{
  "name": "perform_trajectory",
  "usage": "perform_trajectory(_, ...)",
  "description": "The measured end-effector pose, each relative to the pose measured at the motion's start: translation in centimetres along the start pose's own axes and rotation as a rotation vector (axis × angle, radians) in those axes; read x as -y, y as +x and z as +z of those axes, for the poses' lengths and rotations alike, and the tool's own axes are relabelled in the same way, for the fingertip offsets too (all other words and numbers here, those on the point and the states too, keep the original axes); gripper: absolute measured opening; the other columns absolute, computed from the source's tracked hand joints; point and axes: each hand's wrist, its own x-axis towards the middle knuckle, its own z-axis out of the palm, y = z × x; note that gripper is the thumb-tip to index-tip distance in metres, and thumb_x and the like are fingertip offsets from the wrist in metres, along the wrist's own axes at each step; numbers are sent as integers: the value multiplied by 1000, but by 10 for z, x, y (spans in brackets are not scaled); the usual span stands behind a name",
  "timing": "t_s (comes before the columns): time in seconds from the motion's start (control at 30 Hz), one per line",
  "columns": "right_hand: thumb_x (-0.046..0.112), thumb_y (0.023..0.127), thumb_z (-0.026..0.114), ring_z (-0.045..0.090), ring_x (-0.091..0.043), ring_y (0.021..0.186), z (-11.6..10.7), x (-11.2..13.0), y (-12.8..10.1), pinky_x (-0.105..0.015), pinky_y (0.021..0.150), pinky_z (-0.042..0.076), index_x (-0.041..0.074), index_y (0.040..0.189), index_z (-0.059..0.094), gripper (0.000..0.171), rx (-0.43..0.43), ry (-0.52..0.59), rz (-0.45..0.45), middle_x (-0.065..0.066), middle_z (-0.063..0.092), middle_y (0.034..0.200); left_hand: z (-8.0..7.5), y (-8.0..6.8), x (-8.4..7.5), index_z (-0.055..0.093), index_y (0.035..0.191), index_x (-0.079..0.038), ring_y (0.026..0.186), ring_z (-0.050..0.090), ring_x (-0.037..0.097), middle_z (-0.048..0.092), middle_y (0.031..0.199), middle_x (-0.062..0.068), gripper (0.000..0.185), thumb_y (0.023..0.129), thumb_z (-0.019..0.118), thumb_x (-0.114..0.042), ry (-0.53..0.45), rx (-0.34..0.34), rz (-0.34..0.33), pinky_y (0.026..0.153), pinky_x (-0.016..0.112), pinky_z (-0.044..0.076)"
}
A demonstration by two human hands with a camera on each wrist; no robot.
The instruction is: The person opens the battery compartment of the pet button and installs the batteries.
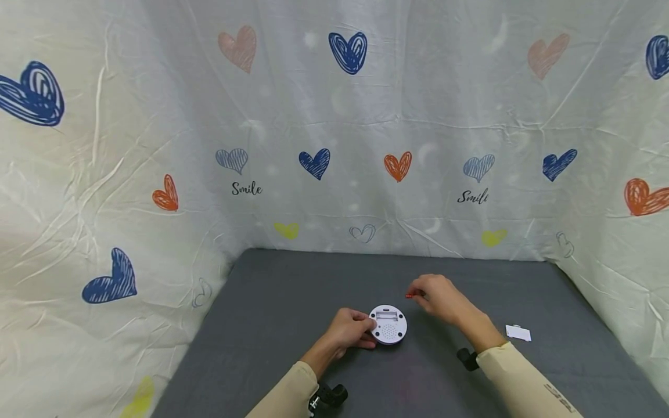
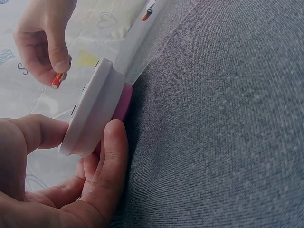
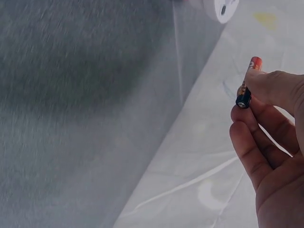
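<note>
The person is wearing a cream long-sleeved top, and both sleeves are entering the head view from about six o'clock. The left sleeve (image 1: 284,390) is ending in a plain cuff just short of the wrist. The right sleeve (image 1: 525,383) is carrying a short line of small dark lettering along the forearm, too small to read. A black strap-mounted camera clamp (image 1: 328,396) is sitting under the left wrist, showing a small silvery fitting, and a similar black mount (image 1: 467,358) is showing beside the right cuff. Both hands are bare, with no rings or gloves showing.
</note>
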Motion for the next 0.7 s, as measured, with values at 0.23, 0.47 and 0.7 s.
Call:
perform_trajectory(0.23,3,95,82,70,-13,86,11,11,6,-34,76,64,12,103,83,12,42,9,-13,1,78,97,0,1,2,73,113,11,74,77,19,76,95,16,20,98,71,-3,11,-11,3,68,35,72)
perform_trajectory(0.47,3,95,81,69,-14,87,21,21,8,-34,75,63,13,102,83,12,42,46,-40,2,78,96,0,1,2,74,114,10,75,78,21,76,97,17,20,100,71,-4,32,-20,4,69,37,72)
perform_trajectory(0.7,2,95,81,70,-15,88,31,28,8,-34,76,64,13,101,82,12,38,50,-56,2,75,96,0,1,2,74,112,9,75,78,20,75,96,16,19,100,71,-5,38,-28,-6,68,36,72)
